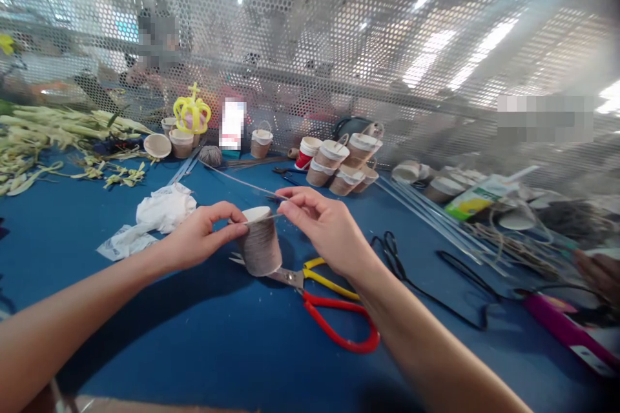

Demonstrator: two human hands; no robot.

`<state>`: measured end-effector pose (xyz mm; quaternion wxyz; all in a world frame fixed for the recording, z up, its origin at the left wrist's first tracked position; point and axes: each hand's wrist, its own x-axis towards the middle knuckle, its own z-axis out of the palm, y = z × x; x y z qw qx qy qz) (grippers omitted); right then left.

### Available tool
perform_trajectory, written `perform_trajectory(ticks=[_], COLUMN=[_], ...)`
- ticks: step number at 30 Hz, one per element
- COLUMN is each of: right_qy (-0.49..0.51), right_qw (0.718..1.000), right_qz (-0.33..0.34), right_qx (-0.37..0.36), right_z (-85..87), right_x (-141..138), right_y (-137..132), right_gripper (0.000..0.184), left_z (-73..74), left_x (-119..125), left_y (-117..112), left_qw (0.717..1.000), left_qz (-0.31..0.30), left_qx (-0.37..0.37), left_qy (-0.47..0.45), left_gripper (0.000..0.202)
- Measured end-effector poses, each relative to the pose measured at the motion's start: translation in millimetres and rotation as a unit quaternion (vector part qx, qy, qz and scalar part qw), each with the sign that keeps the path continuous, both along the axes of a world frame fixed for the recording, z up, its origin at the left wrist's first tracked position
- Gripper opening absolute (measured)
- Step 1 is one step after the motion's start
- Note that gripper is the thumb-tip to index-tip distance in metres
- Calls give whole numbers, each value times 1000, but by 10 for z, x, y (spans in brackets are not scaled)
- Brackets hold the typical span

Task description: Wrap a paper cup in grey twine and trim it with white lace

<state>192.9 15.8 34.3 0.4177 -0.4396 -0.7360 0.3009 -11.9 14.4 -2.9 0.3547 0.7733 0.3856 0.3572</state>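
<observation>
My left hand (201,237) grips the rim of a paper cup (260,244) wrapped in brown twine, held tilted just above the blue table (203,335). My right hand (322,227) pinches a thin strand of twine (242,182) at the cup's top; the strand runs back left to a ball of twine (210,155). Under the cup lie scissors with red and yellow handles (334,316).
Several twine-wrapped cups (341,164) stand at the back by a perforated metal screen (339,45). Crumpled white plastic (162,210) lies left, palm leaves (53,135) far left, a yellow crown (192,114) behind. Black scissors (390,251), a glue gun (566,329) and clear sticks (426,213) lie right.
</observation>
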Motion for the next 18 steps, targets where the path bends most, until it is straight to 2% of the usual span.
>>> perform_trajectory(ticks=[3, 12, 18], right_qy=[10, 32, 91], right_qw=[1000, 999, 993], right_qz=[-14, -23, -11], right_qx=[1, -26, -77], right_z=[-57, -194, -238], right_x=[29, 68, 78], right_y=[-38, -21, -18], right_gripper=[13, 13, 13], left_z=[5, 21, 49], left_x=[16, 48, 57], left_y=[-6, -23, -33], left_qw=[999, 996, 992], left_qz=[-17, -52, -83], left_qx=[-34, -69, -89], left_qy=[-7, -24, -39], left_gripper=[21, 21, 20])
